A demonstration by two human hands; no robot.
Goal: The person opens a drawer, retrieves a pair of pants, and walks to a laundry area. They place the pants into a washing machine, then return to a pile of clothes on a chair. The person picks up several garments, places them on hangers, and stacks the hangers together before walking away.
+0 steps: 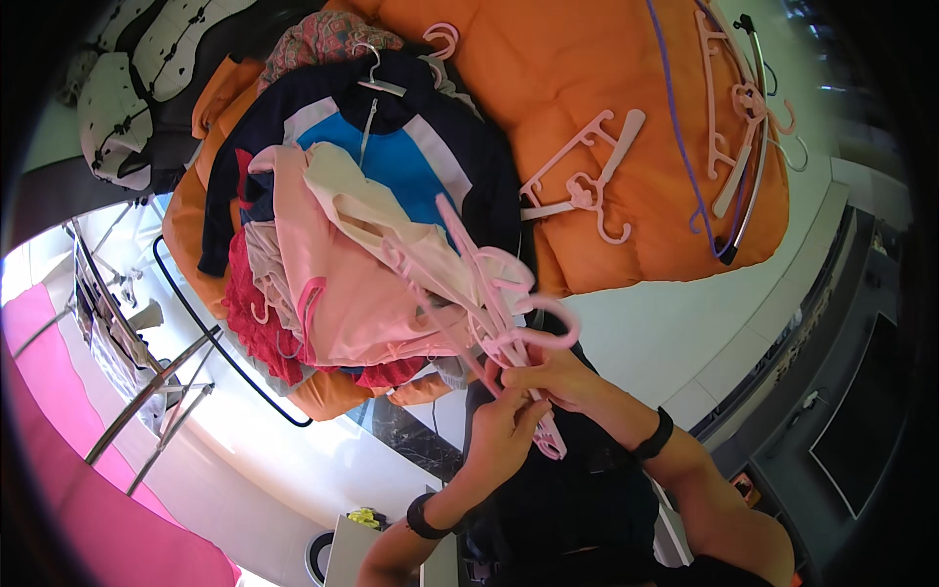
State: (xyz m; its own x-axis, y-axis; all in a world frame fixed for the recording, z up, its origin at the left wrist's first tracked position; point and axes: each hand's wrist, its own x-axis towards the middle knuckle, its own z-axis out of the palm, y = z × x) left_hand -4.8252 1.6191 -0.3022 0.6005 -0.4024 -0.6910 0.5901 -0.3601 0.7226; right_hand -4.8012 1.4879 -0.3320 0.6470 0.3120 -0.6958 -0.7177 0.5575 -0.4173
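Observation:
Near the body, my left hand [505, 429] and my right hand [554, 378] grip several pink plastic clothes hangers [499, 315] bunched together, their hooks pointing right. Past them lies a heap of clothes: a pink garment [352, 301], a cream garment [381, 213] and a red lacy garment [257, 323]. Behind these lies a navy, white and blue zip jacket [469, 154] with a hanger [375, 66] at its collar. A pink hanger [583, 191] rests on the orange padded cover [587, 66]; another pink hanger [747, 103] lies farther right.
A purple hanger [671, 110] and a curved metal rod [759, 147] lie near the cover's right edge. On the left stands a metal drying rack [139, 396] with clothes, beside a pink curtain-like cloth [73, 440]. A dark screen [858, 418] is at the far right.

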